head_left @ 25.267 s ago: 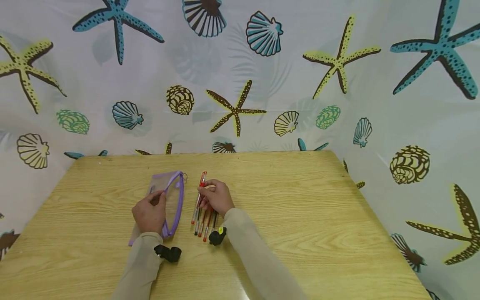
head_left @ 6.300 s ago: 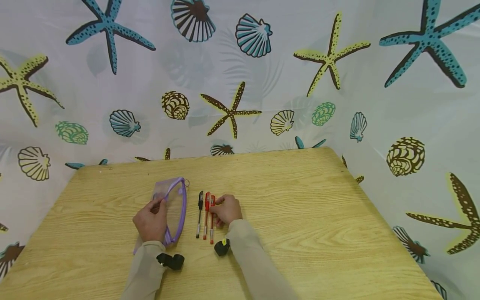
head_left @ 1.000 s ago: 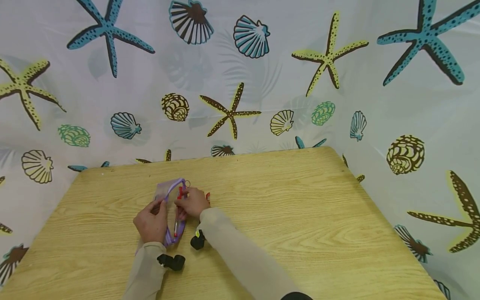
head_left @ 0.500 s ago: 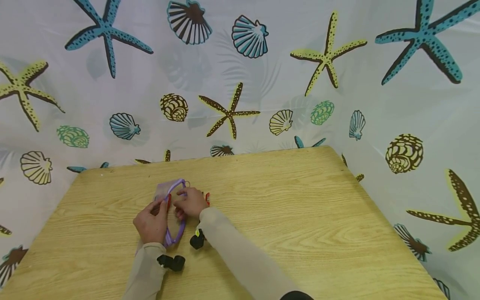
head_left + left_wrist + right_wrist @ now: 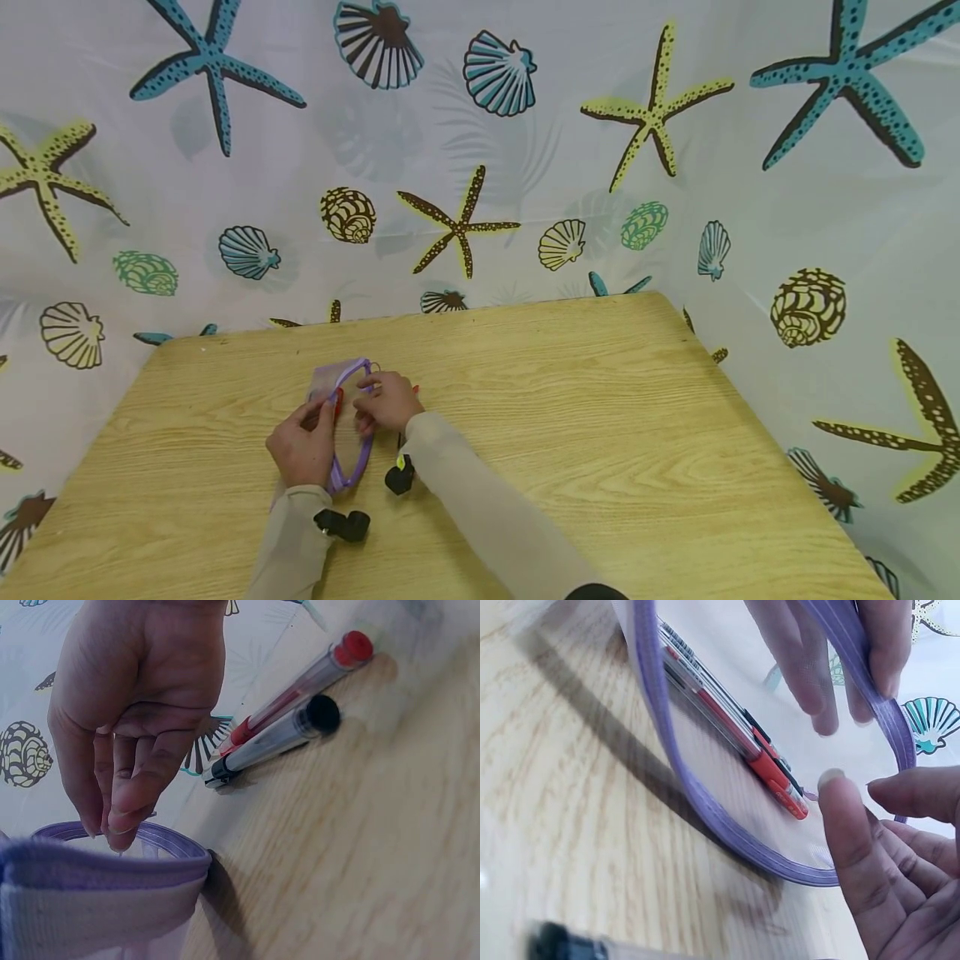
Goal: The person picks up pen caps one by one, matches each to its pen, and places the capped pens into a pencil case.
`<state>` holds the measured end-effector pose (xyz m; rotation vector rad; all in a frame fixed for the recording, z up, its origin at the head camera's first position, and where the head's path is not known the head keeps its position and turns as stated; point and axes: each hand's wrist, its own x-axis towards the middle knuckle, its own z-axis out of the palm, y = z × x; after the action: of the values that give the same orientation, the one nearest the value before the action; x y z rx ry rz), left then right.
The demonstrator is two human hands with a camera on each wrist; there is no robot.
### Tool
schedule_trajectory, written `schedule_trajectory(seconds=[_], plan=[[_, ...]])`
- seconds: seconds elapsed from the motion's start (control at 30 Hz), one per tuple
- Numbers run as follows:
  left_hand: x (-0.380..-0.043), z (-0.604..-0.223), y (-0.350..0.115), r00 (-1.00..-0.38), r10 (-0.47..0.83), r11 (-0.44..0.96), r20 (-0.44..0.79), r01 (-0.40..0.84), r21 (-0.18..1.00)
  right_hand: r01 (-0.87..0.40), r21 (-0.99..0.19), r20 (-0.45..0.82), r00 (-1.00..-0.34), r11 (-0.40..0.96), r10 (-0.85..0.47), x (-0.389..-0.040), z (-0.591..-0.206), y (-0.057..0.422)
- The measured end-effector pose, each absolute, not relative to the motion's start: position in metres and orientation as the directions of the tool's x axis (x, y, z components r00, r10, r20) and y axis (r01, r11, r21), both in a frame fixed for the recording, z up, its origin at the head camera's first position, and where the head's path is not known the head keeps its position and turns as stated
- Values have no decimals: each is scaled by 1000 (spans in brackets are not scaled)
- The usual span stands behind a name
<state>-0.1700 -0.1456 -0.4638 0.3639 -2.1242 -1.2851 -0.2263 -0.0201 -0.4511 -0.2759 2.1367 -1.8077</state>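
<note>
My left hand [image 5: 302,442] pinches the purple edge of a see-through mesh zip pouch [image 5: 363,454], holding its mouth wide. At the opening is my right hand [image 5: 390,402], its fingers loosely bent and nothing between them. In the right wrist view, several pens [image 5: 720,712] lie inside the pouch, a red-capped gel pen [image 5: 780,787] on top. The left wrist view shows a red gel pen [image 5: 296,694] and a black gel pen [image 5: 277,742] side by side on the table, beyond the pouch. In the head view my right hand mostly hides these two.
The wooden table [image 5: 570,433] carries the pouch and the pens. A white cloth [image 5: 420,142] printed with starfish and shells hangs along its back and sides. A small ring [image 5: 376,367] hangs at the pouch's far end.
My right hand has let go of a red gel pen inside the pouch and drawn slightly right. Fewer pens lie on the table than before. My left hand keeps its grip on the pouch.
</note>
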Motion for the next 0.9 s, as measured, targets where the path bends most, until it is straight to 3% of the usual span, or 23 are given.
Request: schedule_trajectory(seconds=[0.9], plan=[[-170,-466,-145,-764,-529,492,370,79,867,29,-985,-81,-947,168,-311,-219,-449,-4]])
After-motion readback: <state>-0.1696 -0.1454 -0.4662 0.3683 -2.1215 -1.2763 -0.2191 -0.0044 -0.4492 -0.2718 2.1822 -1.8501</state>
